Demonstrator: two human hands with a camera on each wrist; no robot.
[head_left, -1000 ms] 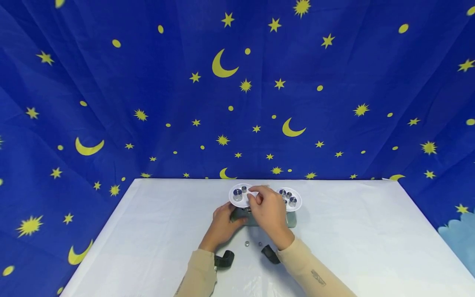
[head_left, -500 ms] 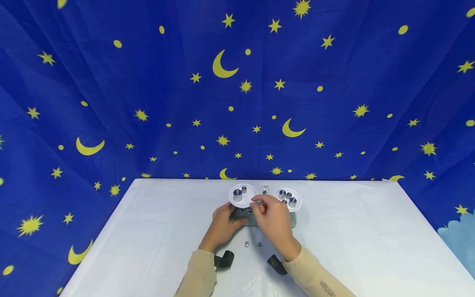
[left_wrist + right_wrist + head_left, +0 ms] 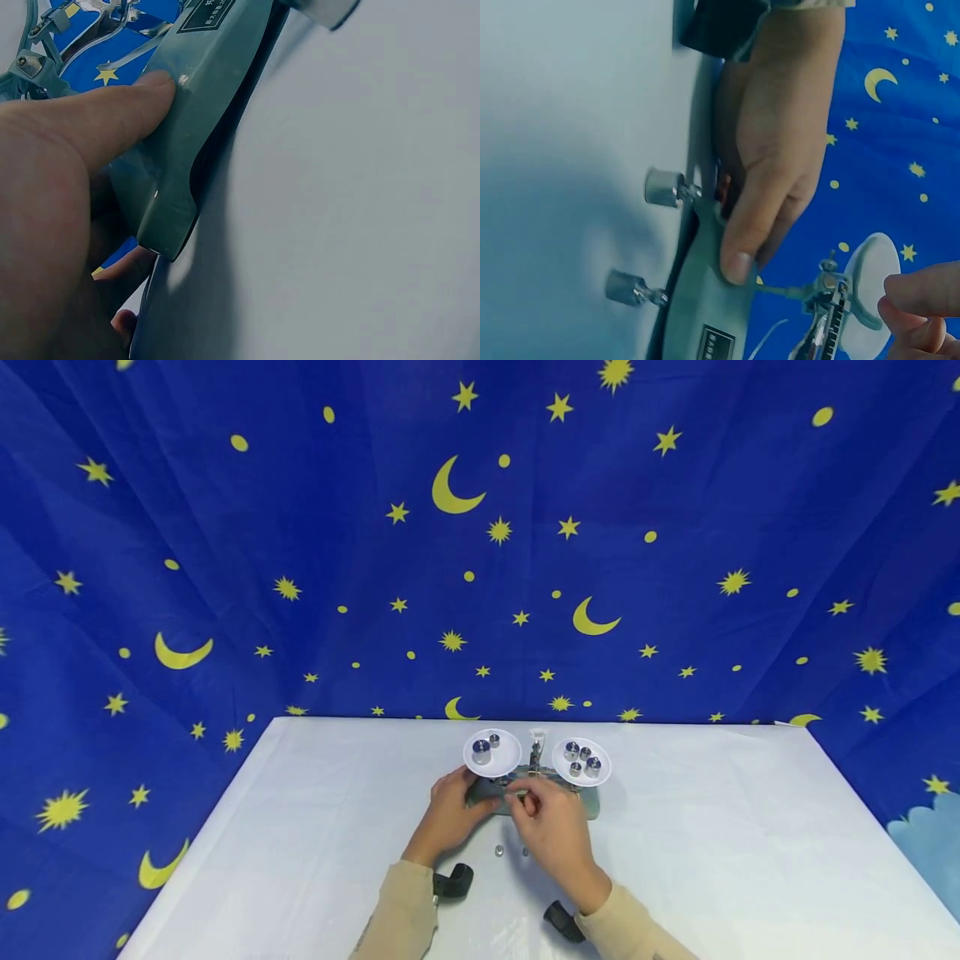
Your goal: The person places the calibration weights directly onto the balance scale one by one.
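A green two-pan balance scale (image 3: pixel 588 805) stands near the back of the white table. My left hand (image 3: pixel 447 812) holds the left end of its base, thumb on top, the other fingers behind, as the left wrist view shows. The left pan (image 3: pixel 506 762) bears two metal weights, the right pan (image 3: pixel 584 782) several. In front of the base my right hand (image 3: pixel 557 827) hovers, its fingers loosely bent and thumb near the forefinger; nothing shows between them. Two small weights stand before the scale, one weight (image 3: pixel 664 186) nearer the left hand, the other weight (image 3: pixel 625 288) farther along.
The white tabletop (image 3: pixel 712 827) spreads around the scale. A blue cloth (image 3: pixel 360 552) with yellow moons and stars hangs behind and at the sides. Black wrist devices (image 3: pixel 454 882) sit at both cuffs.
My right hand has drawn back from beside the left pan, down toward the scale's base, uncovering the pointer and right pan. The left hand has stayed on the base.
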